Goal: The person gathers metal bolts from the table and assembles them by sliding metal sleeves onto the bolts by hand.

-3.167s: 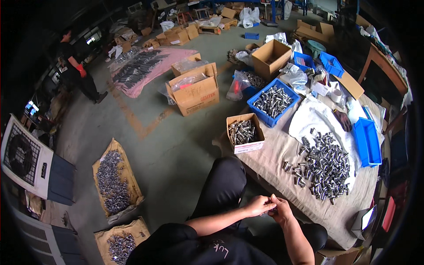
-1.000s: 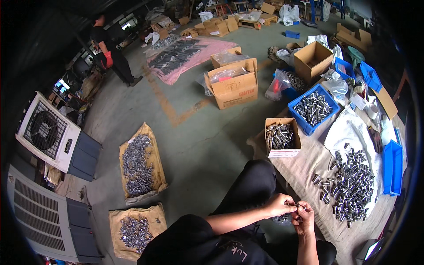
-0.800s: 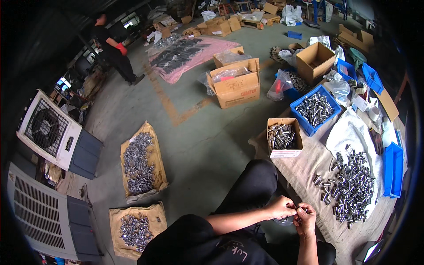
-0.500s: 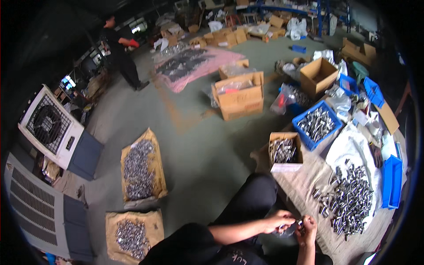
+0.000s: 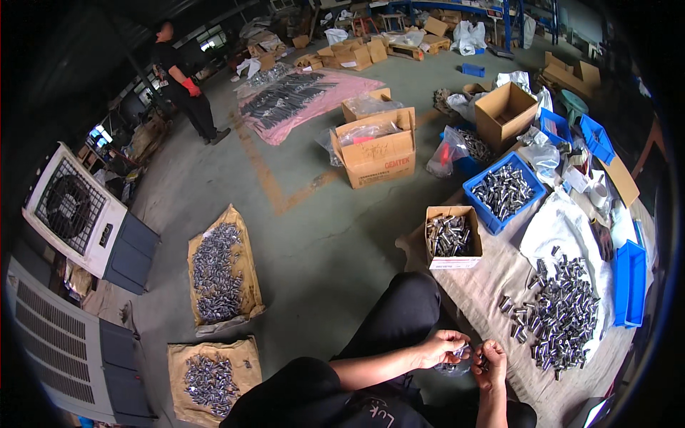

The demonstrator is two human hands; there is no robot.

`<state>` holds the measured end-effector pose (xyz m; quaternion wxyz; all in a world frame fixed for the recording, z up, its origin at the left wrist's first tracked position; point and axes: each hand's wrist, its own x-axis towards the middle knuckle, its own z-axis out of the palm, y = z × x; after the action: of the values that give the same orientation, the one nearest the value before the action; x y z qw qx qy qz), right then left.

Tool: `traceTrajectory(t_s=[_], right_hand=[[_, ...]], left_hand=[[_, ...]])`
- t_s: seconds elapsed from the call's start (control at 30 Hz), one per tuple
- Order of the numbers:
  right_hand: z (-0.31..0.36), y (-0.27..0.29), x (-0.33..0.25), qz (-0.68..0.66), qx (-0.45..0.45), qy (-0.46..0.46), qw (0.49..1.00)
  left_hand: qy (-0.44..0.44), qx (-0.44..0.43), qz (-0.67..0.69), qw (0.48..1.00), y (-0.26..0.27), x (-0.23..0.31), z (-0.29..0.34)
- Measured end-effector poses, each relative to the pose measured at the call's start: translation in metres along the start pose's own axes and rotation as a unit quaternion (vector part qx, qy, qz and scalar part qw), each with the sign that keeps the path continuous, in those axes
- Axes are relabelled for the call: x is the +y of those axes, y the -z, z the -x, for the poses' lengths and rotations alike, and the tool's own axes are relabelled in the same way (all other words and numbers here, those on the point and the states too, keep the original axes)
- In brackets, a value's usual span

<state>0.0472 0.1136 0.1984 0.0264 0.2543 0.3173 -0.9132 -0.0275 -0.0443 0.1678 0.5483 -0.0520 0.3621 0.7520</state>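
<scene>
Left hand: (image 5: 437,349) fingers were curled in, thumb and fingertips closed on small shiny metal parts (image 5: 460,350); count not readable.
Right hand: (image 5: 492,362) fingertips were pressed together on a small dark piece (image 5: 483,364), mostly covered by the fingers.
Gap: hands were slightly apart, side by side; at 1.0 s and 0.8 s back the fingertips met. Split was already showing at 0.5 s.
Clear plastic bag: (image 5: 453,368) sat just below the left hand, contents too blurred to call.
Left knee: (image 5: 399,307) was bent up beyond the forearm, near the table corner.
Table: (image 5: 492,278) cloth-covered, right of the knee; loose metal cylinders (image 5: 560,314) lay heaped there, partly on a white sack (image 5: 546,232). Heap looked the same as before.
Small carton: (image 5: 457,263) stood at the table edge with cylinders inside, blue bin (image 5: 484,216) of similar parts just behind it. Neither had moved.
Floor left: two brown sheets (image 5: 251,285) bore heaps of small metal parts.
Mid floor: open carton (image 5: 378,162) with plastic inside, unchanged.
Far: co-worker (image 5: 187,107) stood left of a pink sheet (image 5: 357,89); red glove (image 5: 191,87) was lower than at 0.5 s back.
</scene>
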Motion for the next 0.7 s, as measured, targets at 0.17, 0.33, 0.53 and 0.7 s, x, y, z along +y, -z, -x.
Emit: traceTrajectory(t_s=[0.17, 0.33, 0.53, 0.7], right_hand=[[0.001, -0.003, 0.011, 0.174, 0.069, 0.034, 0.982], [0.001, -0.006, 0.014, 0.218, 0.06, 0.048, 0.973], [0.003, -0.013, 0.02, 0.249, 0.044, 0.099, 0.962], [0.002, -0.012, 0.02, 0.315, 0.106, 0.149, 0.931]], left_hand=[[-0.118, 0.087, -0.175, 0.974, -0.014, -0.002, -0.003], [-0.231, 0.144, -0.275, 0.922, -0.014, -0.018, -0.017], [-0.258, 0.2, -0.154, 0.933, -0.027, -0.015, -0.019], [-0.251, 0.23, -0.233, 0.911, -0.03, -0.024, -0.022]])
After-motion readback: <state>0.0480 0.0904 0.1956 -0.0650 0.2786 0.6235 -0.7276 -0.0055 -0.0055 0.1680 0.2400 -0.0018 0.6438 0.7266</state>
